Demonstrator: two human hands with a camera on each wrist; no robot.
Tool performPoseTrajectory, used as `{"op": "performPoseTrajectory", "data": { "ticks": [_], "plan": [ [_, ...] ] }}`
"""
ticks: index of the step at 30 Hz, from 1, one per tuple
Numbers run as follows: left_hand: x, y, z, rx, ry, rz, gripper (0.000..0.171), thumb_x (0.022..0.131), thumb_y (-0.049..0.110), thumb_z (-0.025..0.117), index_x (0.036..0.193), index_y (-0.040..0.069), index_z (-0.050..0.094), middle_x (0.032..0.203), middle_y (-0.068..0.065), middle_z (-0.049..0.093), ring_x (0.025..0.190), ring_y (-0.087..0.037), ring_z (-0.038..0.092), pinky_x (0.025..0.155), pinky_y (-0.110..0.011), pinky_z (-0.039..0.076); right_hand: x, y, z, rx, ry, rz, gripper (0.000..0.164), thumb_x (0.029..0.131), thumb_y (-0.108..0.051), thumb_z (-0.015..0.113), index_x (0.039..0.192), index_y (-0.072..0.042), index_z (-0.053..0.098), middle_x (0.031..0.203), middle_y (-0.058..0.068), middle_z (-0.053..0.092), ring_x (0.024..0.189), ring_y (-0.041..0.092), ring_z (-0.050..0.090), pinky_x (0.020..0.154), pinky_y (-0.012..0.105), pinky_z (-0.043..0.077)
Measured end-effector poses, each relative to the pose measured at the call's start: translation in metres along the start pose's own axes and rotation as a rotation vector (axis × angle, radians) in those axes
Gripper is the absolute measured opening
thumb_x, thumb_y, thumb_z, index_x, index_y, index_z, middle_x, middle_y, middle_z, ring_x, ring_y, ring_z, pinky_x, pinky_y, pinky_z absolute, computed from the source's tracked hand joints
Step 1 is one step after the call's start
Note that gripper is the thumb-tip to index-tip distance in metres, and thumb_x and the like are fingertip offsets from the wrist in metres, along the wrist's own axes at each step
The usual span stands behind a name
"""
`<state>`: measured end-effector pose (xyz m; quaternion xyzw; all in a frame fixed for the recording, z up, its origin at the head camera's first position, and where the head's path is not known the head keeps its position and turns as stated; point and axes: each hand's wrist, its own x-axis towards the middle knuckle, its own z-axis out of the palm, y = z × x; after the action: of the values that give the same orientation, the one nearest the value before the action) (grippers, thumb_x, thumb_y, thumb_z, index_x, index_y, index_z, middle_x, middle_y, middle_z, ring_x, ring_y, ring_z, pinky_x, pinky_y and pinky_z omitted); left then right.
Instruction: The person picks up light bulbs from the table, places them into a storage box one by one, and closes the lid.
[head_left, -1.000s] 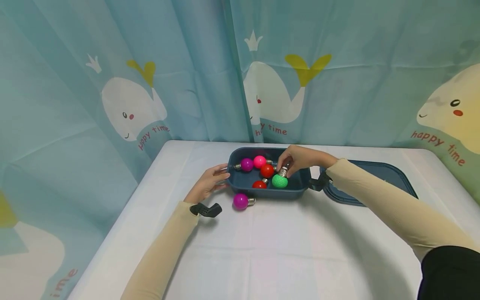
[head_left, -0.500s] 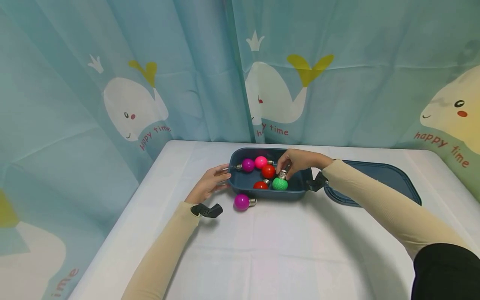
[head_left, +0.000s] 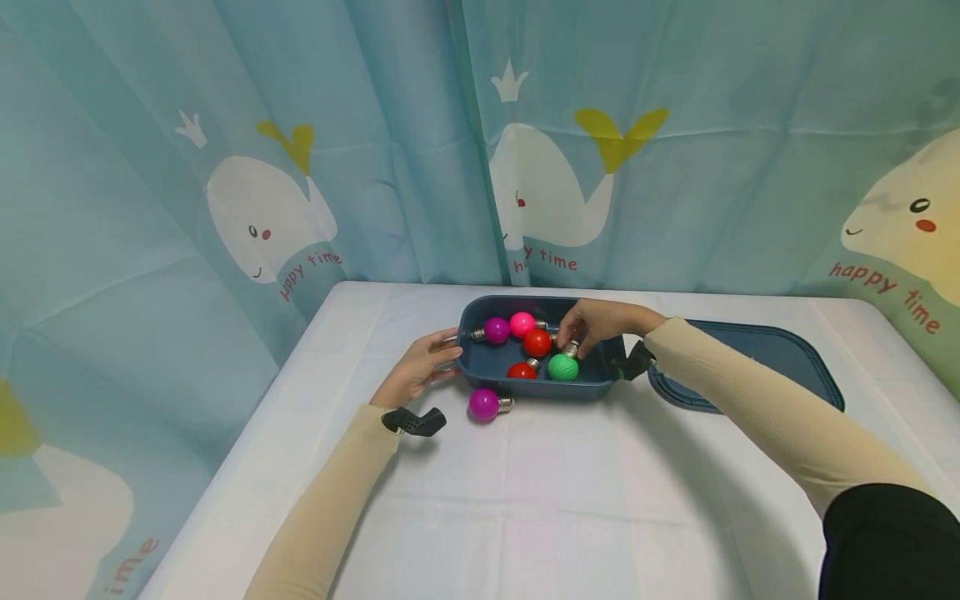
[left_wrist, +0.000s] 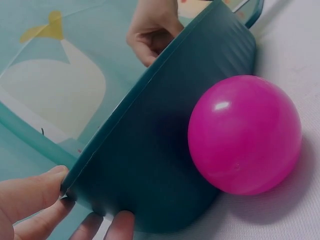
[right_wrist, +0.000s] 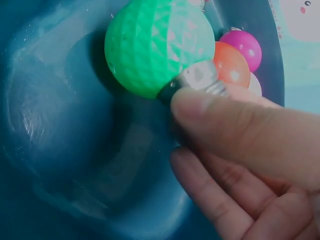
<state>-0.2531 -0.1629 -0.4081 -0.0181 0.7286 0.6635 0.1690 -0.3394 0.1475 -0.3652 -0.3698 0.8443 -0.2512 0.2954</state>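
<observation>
A dark blue container (head_left: 540,389) holds several coloured light bulbs. At its left end my left hand (head_left: 415,364) touches the rim and outer wall with fairly straight, spread fingers; the left wrist view shows its thumb (left_wrist: 42,187) at the rim. Inside the container, my right hand (head_left: 596,323) pinches the metal base of a green faceted bulb (right_wrist: 157,47). That bulb sits low near the front wall, its base tilted up. Left of it are two red bulbs (head_left: 537,342), a pink bulb (head_left: 522,324) and a purple bulb (head_left: 496,330).
Another purple bulb (head_left: 483,405) lies on the white table (head_left: 570,500), just in front of the container. A flat dark blue lid (head_left: 780,358) lies to the right, partly under the right forearm. A whale-printed curtain (head_left: 405,167) hangs behind the table.
The green bulb has gone lower into the container, and its base leans more to the right. My right hand has moved down slightly with it. My left hand stays at the container's end.
</observation>
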Motion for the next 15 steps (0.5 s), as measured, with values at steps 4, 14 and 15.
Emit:
{"op": "performPoseTrajectory", "data": {
  "ticks": [4,14,15],
  "plan": [
    [0.0001,-0.0003,0.0002,0.0,0.001,0.001,0.055,0.097,0.008,0.049,0.147,0.005,0.028,0.149,-0.02,0.034,0.132,-0.035,0.042,0.105,-0.045,0.043,-0.0002,0.0014,-0.0006,-0.002,-0.008,0.023,0.028,0.073,0.011,0.07,0.099,0.001,0.069,0.102,0.012,0.07,0.091,0.017,0.062,0.09,0.037,0.055],
    [0.0007,-0.0002,0.0006,-0.006,0.006,-0.006,0.055,0.096,0.009,0.051,0.147,0.006,0.03,0.149,-0.018,0.036,0.132,-0.035,0.043,0.107,-0.048,0.04,0.0027,0.0013,-0.0003,-0.027,-0.008,-0.012,0.025,0.073,0.013,0.068,0.096,0.003,0.068,0.1,0.016,0.07,0.091,0.021,0.065,0.087,0.038,0.056],
    [0.0009,-0.0002,0.0009,-0.007,0.009,-0.009,0.055,0.096,0.008,0.051,0.147,0.007,0.03,0.149,-0.018,0.036,0.131,-0.035,0.043,0.107,-0.048,0.04,0.0033,0.0002,0.0,-0.039,-0.007,-0.028,0.025,0.073,0.013,0.069,0.096,0.003,0.068,0.099,0.016,0.07,0.09,0.021,0.065,0.086,0.038,0.056]
  ]
}}
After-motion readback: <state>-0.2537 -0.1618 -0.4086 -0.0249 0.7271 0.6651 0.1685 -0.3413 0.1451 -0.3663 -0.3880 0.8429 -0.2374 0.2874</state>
